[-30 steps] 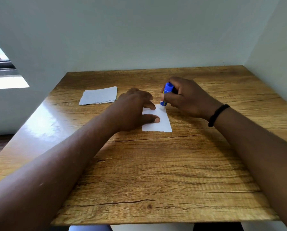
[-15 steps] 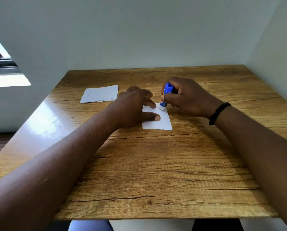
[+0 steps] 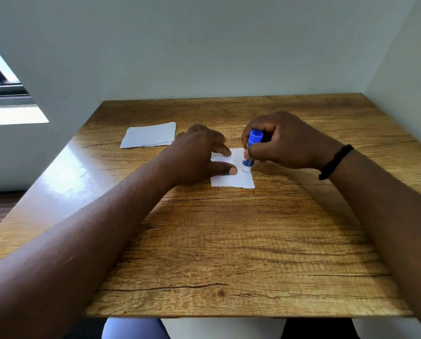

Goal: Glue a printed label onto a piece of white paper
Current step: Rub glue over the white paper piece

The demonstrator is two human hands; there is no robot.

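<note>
Left hand (image 3: 199,155) pins the paper (image 3: 238,179) flat at mid-table, fingers spread, so it won't slide — right hand (image 3: 285,143) grips the glue stick (image 3: 250,152) upright, tip down on it.

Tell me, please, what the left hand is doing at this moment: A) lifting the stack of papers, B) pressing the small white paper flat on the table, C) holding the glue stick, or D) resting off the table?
B: the left hand lies on the small white paper, thumb and finger pinning it while the right hand works the glue stick.
</note>
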